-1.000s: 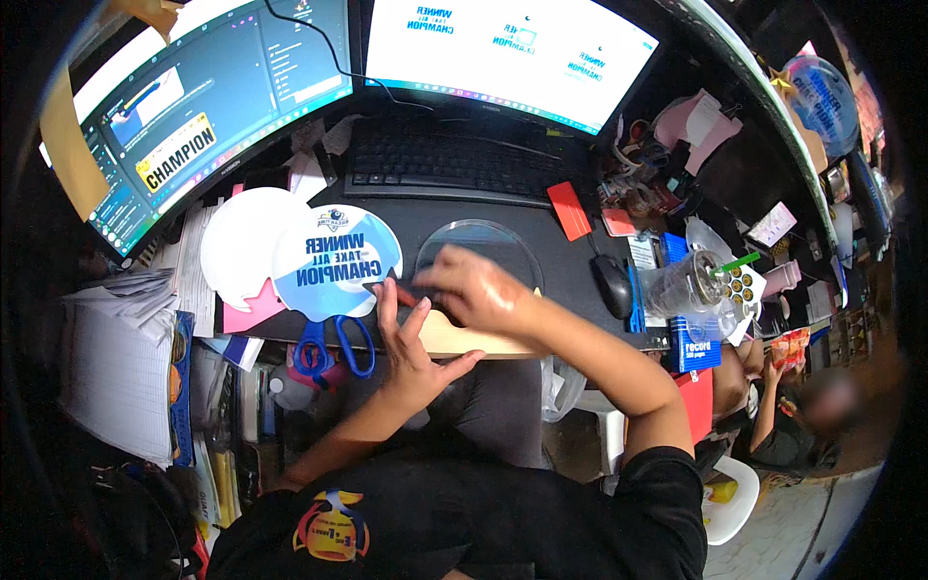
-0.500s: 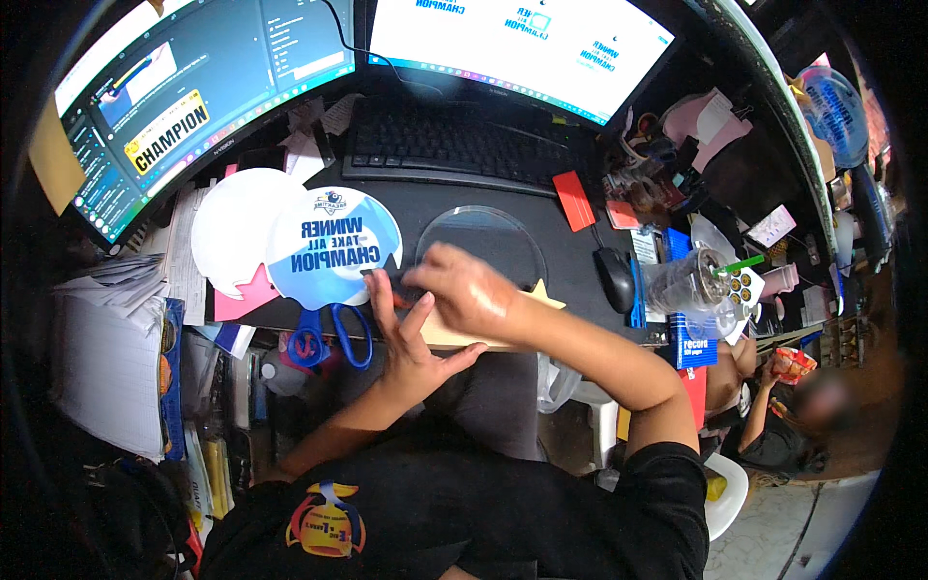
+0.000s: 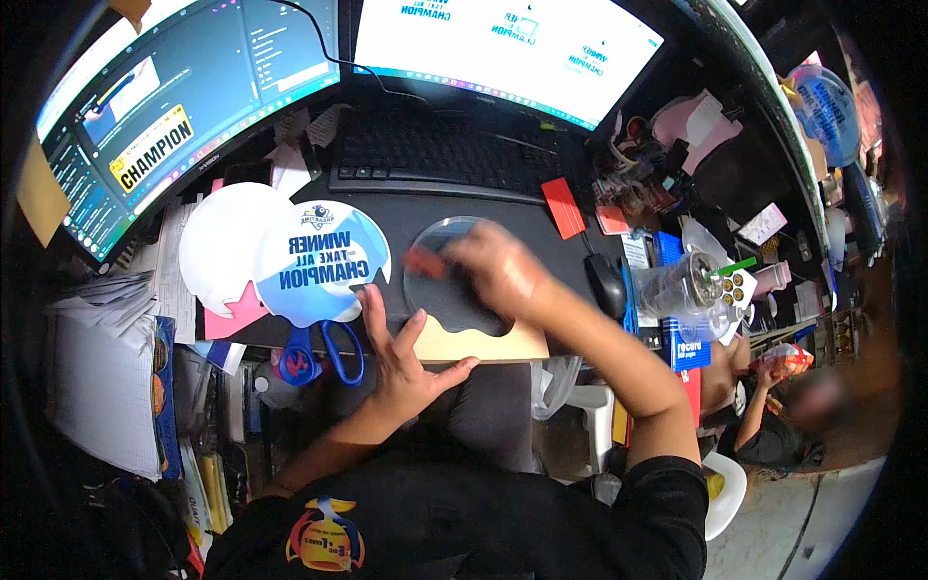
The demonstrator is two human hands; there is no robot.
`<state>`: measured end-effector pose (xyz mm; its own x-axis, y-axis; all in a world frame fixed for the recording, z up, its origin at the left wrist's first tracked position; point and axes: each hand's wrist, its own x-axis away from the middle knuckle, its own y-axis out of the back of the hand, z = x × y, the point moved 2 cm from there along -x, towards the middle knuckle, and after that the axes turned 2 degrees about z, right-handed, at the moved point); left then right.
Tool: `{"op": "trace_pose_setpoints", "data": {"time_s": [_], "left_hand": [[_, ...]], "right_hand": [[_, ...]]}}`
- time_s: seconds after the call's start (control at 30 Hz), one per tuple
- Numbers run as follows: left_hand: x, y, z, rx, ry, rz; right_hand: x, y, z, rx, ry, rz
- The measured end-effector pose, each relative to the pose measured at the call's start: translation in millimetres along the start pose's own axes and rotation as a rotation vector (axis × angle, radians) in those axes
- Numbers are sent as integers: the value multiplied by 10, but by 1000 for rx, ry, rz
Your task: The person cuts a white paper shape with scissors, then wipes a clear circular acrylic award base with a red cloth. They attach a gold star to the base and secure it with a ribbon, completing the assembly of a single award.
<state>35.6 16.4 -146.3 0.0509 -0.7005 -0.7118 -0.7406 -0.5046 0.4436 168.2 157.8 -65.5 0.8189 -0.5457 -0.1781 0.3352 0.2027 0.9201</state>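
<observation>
A clear round disc (image 3: pixel 440 290) lies on the dark desk in front of me, its lower part meeting a pale tan piece (image 3: pixel 464 346) with a wavy upper edge. My left hand (image 3: pixel 401 362) is open at the tan piece's left end, fingers spread, thumb along its front edge. Over the disc, my right hand (image 3: pixel 498 269) is smeared by motion and closed on a small reddish piece (image 3: pixel 423 261), too blurred to name more exactly. To the left lie a blue-and-white printed round cutout (image 3: pixel 324 261) and blue-handled scissors (image 3: pixel 324 353).
A black keyboard (image 3: pixel 435 155) sits behind the disc, beneath two monitors. On the right are a red card (image 3: pixel 564 208), a black mouse (image 3: pixel 605 280), a plastic cup (image 3: pixel 691 280) and a blue book (image 3: pixel 688 343). White cutouts (image 3: pixel 222 242) and papers (image 3: pixel 106 377) fill the left; another person sits far right.
My right hand has moved away from the left fingers, rightward over the disc, and the reddish piece shows more. My left hand stays at the tan piece. The view has shifted slightly.
</observation>
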Motion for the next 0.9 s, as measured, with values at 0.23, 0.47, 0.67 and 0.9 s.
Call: {"op": "trace_pose_setpoints", "data": {"time_s": [0.23, 0.47, 0.67, 0.9], "left_hand": [[-15, 8, -8, 16, 8, -3], [-3, -6, -3, 28, 4, 25], [10, -42, 35, 53, 3, 2], [6, -50, 30, 42, -1, -17]], "right_hand": [[242, 89, -29, -214, 110, 159], [331, 154, -377, -41, -163, -188], [642, 81, -309, -147, -10, 28], [26, 50, -500, 55, -159, -249]]}}
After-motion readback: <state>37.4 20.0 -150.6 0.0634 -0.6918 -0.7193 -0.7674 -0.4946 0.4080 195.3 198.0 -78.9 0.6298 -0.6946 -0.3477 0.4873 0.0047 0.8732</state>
